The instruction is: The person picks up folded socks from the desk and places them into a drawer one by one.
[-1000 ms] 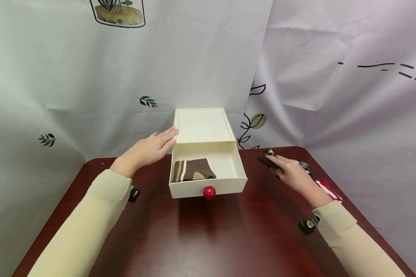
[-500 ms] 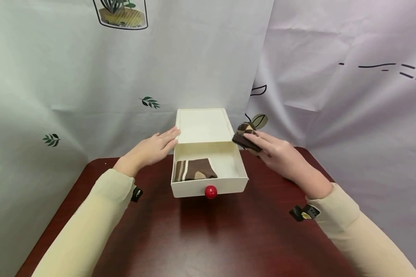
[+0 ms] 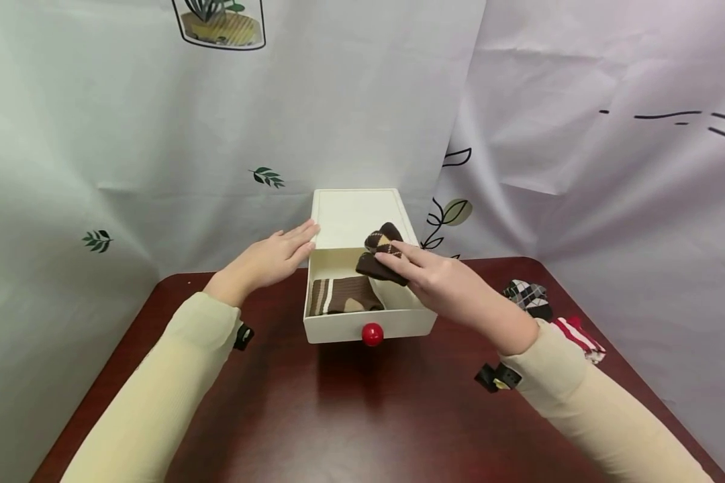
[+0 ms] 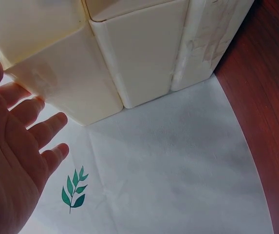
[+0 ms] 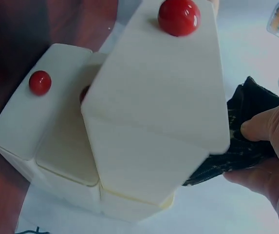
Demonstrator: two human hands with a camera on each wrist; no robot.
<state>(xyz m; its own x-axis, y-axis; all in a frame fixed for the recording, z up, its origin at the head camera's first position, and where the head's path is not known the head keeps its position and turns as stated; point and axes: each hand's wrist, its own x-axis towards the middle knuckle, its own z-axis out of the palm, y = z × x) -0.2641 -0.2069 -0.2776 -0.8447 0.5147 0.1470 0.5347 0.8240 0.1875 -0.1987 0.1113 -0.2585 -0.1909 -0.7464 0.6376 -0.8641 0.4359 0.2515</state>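
Observation:
A white drawer cabinet stands at the table's far side, its top drawer pulled out by a red knob's side. Inside, at the left, lies a folded brown sock with cream and tan stripes. My left hand rests with straight fingers against the cabinet's upper left edge; its fingers spread beside the wall in the left wrist view. My right hand pinches a folded dark brown argyle sock between thumb and fingers, over the drawer's right part. In the right wrist view this sock shows beyond the drawer's side.
On the table's right side lie a grey-and-black argyle sock and a red-and-white striped sock. Lower drawers with a red knob sit under the pulled-out one. A printed cloth hangs behind the dark red table.
My right hand has carried the dark brown argyle sock leftward from the table's right side to above the drawer. My left hand has stayed at the cabinet's edge.

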